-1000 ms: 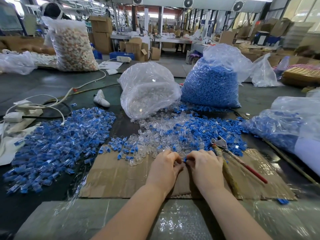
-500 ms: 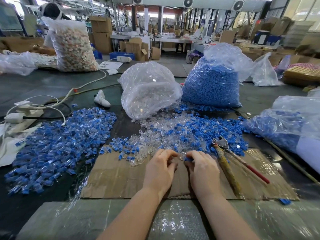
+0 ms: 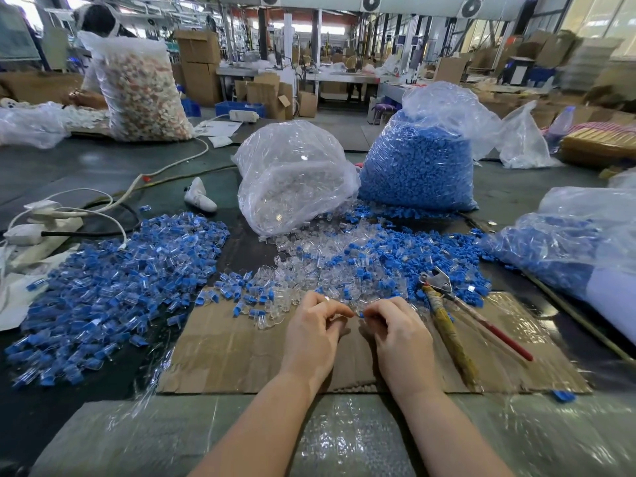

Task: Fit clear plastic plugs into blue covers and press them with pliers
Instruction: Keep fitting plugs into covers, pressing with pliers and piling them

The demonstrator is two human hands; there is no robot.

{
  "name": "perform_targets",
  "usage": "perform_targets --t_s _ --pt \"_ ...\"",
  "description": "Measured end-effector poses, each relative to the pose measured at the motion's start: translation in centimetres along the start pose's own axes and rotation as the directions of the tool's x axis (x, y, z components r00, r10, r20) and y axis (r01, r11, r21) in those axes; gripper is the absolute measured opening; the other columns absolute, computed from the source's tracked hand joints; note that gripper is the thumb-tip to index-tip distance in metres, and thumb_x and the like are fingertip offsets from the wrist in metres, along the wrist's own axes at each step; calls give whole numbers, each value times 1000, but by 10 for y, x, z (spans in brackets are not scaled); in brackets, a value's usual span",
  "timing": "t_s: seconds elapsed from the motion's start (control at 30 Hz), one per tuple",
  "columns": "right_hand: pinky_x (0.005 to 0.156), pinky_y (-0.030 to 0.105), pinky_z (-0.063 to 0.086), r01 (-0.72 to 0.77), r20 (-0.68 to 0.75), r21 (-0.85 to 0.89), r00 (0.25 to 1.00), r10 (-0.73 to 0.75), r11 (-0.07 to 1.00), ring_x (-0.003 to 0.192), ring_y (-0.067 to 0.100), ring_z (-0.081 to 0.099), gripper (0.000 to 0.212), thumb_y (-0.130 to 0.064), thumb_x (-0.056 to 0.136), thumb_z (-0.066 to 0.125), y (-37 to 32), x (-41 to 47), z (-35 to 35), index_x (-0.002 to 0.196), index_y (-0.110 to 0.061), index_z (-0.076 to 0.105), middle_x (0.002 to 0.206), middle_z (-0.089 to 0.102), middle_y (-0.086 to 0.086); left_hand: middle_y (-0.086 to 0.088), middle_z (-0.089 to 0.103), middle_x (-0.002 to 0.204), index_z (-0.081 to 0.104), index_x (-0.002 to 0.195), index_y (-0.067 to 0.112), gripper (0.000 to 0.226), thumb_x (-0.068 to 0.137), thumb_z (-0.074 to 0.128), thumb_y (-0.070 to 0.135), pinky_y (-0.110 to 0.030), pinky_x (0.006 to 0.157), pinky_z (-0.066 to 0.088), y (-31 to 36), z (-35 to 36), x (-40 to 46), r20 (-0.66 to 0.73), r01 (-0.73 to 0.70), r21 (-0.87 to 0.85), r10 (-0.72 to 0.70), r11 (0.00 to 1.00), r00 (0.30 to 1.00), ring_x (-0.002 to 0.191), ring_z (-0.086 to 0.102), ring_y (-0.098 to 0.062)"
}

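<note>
Both hands work over the far edge of a cardboard sheet [image 3: 261,342]. The left hand [image 3: 315,333] and right hand [image 3: 399,333] have fingers curled, fingertips meeting around a small piece [image 3: 359,314] with a blue edge; whether each hand grips it or a separate part cannot be told.

Just beyond the fingers lies the loose mix of clear plugs [image 3: 309,266] and blue covers [image 3: 406,256]. The pliers [image 3: 447,304] lie untouched just right of the right hand, jaws toward the covers.

A large pile of assembled pieces [image 3: 113,284] spreads at left. Behind the mix stand a bag of clear plugs [image 3: 292,177] and a bag of blue covers [image 3: 416,163]; a third bag [image 3: 568,242] lies at right. White cables [image 3: 86,204] run at far left.
</note>
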State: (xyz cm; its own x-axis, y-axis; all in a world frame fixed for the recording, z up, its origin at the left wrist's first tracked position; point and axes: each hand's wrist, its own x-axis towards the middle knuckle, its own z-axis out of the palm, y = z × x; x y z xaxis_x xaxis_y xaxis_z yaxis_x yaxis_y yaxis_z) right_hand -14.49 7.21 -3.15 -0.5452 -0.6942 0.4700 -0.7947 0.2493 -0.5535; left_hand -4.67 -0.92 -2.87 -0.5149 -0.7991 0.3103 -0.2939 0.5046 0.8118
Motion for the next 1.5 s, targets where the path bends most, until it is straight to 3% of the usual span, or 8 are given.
perform_targets --t_s 0.07,0.2,0.33,0.5,0.63,0.87,1.33,1.5 --pt "69 33 45 3 -3 2 1000 -3 1000 79 19 56 13 -1 79 68 0 0 0 83 -13 66 84 61 -2 8 53 86 71 88 18 17 84 65 3 -5 73 39 0 0 0 1 -13 15 13 1000 1000 79 52 -2" --pt "74 27 44 -3 -12 32 1000 4 999 81 18 58 13 -2 83 64 1 0 -1 90 -12 69 87 65 -1 8 60 89 72 91 17 9 85 66 13 -16 80 44 0 0 0 22 -17 7 17 1000 1000 85 56 -6" --pt "72 25 43 -4 -23 53 1000 5 999 79 16 58 8 -5 84 65 1 -1 -3 87 -11 68 84 65 -2 10 62 82 67 88 24 18 82 67 7 -5 73 41 -2 -1 0 13 49 -71 -48 996 999 78 56 0" --pt "65 25 38 -20 -26 85 999 22 996 70 11 53 9 -19 86 66 -1 -2 -4 79 -16 62 72 57 -11 10 65 76 62 78 29 26 82 67 3 -4 65 43 0 -2 0 23 141 -231 -139 963 990 68 58 6" --pt "61 20 31 -6 -9 78 1000 7 997 65 9 49 14 -24 88 64 0 -3 -3 76 -20 57 69 54 -12 9 65 72 60 71 31 27 84 65 8 -5 65 42 -1 -2 1 14 117 -211 -117 970 993 68 58 3" --pt "62 25 37 26 17 42 1000 -27 999 66 10 50 15 -24 88 63 0 -3 -2 77 -15 59 69 55 -11 9 64 70 61 78 25 17 87 63 11 -4 64 41 -2 -2 1 38 85 -175 -80 981 996 68 56 5" --pt "58 27 36 72 24 -41 997 -71 997 64 17 54 22 -28 87 65 -1 -4 2 71 -17 56 67 60 -5 10 61 70 59 74 29 24 88 60 10 -15 66 49 -4 -3 0 136 128 -229 -98 965 986 64 55 3" --pt "59 24 38 103 4 -3 995 -103 995 65 13 55 18 -29 85 68 -2 -4 0 74 -16 61 69 61 -6 8 63 74 60 77 28 23 90 58 9 -8 62 45 -2 -4 1 117 142 -249 -115 958 986 65 57 4"
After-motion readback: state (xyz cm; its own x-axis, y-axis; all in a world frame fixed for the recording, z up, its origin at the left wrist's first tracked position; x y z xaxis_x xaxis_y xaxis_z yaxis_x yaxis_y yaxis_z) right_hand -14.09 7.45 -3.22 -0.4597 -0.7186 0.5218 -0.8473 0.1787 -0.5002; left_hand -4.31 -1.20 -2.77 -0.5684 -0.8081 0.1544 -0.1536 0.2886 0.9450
